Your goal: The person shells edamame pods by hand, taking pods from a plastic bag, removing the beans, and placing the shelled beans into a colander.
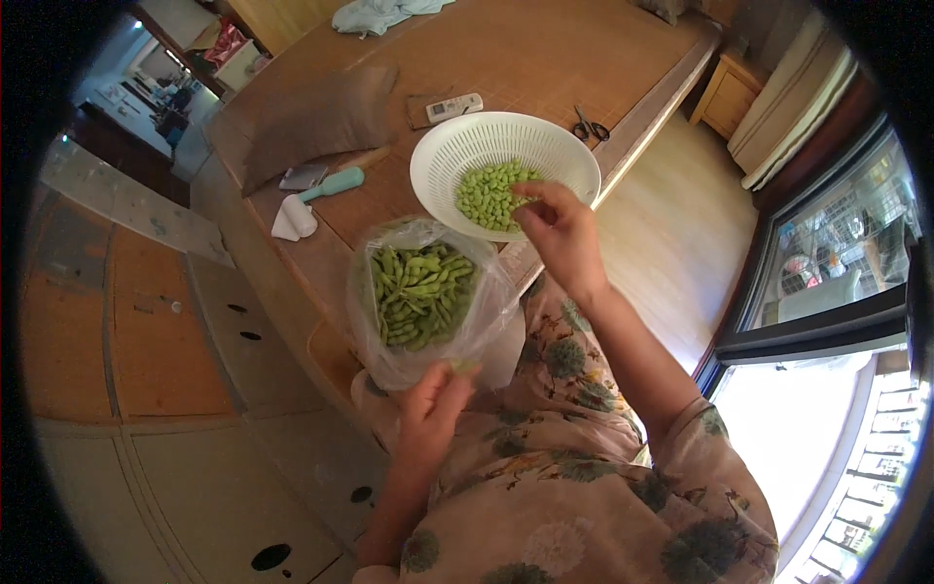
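A clear plastic bag full of green soybean pods stands open close to my lap. At its near rim, my left hand is closed, with a bit of green pod showing at the fingertips. Beyond the bag sits a white slotted colander with a heap of shelled green soybeans in it. Over the colander's right side hangs my right hand, thumb and fingers bent together above the beans. Whether a bean is between them I cannot make out.
The colander rests on a brown mat-covered platform. Black scissors lie to its right, a white remote control behind it. Leftward are a teal-handled brush, a white roll, a phone and a brown pillow.
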`<state>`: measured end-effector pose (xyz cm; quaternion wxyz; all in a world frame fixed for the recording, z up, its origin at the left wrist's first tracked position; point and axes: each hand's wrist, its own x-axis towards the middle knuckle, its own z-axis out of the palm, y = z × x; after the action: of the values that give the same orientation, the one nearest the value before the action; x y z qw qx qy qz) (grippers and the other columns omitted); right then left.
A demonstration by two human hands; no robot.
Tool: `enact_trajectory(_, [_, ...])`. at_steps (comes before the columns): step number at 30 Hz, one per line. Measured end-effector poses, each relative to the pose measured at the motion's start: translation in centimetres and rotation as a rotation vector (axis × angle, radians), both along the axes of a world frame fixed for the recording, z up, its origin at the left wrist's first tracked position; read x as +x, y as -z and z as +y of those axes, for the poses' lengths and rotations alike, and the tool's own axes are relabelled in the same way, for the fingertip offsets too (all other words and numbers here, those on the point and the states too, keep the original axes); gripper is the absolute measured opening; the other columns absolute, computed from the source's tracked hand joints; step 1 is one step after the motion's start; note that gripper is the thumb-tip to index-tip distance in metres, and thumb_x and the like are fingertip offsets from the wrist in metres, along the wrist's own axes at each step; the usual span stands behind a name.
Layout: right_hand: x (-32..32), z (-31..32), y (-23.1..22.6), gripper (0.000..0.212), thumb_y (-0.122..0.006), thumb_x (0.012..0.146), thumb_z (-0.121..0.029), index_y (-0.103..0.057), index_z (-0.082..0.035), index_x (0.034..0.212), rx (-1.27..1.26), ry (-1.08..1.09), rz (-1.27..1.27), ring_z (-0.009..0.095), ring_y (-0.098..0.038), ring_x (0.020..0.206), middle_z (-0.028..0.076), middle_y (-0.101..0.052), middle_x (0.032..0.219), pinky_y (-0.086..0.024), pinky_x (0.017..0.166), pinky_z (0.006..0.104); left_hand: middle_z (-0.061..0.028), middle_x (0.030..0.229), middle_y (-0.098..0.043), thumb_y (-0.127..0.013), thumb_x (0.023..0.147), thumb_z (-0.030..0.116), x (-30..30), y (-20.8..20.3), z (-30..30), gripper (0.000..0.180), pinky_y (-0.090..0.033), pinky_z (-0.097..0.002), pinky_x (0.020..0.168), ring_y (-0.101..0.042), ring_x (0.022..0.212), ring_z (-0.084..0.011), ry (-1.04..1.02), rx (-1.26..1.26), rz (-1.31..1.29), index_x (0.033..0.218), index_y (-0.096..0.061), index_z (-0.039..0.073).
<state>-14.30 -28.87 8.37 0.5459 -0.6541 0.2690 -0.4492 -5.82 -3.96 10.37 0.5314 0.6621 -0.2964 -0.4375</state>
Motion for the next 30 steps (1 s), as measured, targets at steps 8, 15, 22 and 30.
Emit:
enact_trajectory(8, [-1.7,3.6,0.9,0.019,-0.059,0.090,-0.004,-0.064,-0.002,0.108,-0.012,-0.138,0.037,0.019,-0.061,0.091,0.011,-0.063,0.101,-0.051,0.073,0.0306,-0.0030,0.086,-0.058,-0.049,0.098,0.011,0.2,0.3,0.5,0.029,-0.047,-0.0289,0.082,-0.053,0.078,-0.0117,0.040,-0.120,-0.003,0.121,-0.058,-0.004])
enact_trajectory(15, [-3.1,11.5,-0.5,0.012,-0.060,0.092,-0.004,-0.063,0.002,0.102,0.355,-0.608,-0.010,0.012,-0.060,0.086,0.006,-0.060,0.095,-0.049,0.073,0.0246,-0.0090,0.089,-0.068,-0.060,0.092,0.005,0.2,1.1,0.2,0.019,-0.050,-0.0259,0.069,-0.064,0.078,-0.0117,-0.057,-0.114,-0.203,0.107,-0.062,-0.006])
enact_trajectory(22, [-3.0,12.0,0.9,0.010,-0.064,0.088,0.000,-0.064,0.002,0.098,0.452,-0.492,-0.113,0.008,-0.057,0.084,0.003,-0.059,0.091,-0.047,0.072,0.0215,-0.0117,0.086,-0.068,-0.069,0.085,0.006,0.5,0.6,-0.3,0.020,-0.051,-0.0276,0.065,-0.065,0.077,-0.0142,-0.039,-0.123,-0.510,0.102,-0.064,-0.004])
enact_trajectory(30, [-3.5,12.3,0.6,0.010,-0.063,0.088,0.001,-0.060,-0.001,0.097,0.520,-0.526,-0.034,0.004,-0.051,0.081,-0.002,-0.056,0.089,-0.043,0.069,0.0197,-0.0154,0.086,-0.064,-0.070,0.080,0.003,0.8,0.5,-0.7,0.020,-0.049,-0.0374,0.066,-0.062,0.077,-0.0324,0.027,-0.202,-0.860,0.098,-0.065,-0.001])
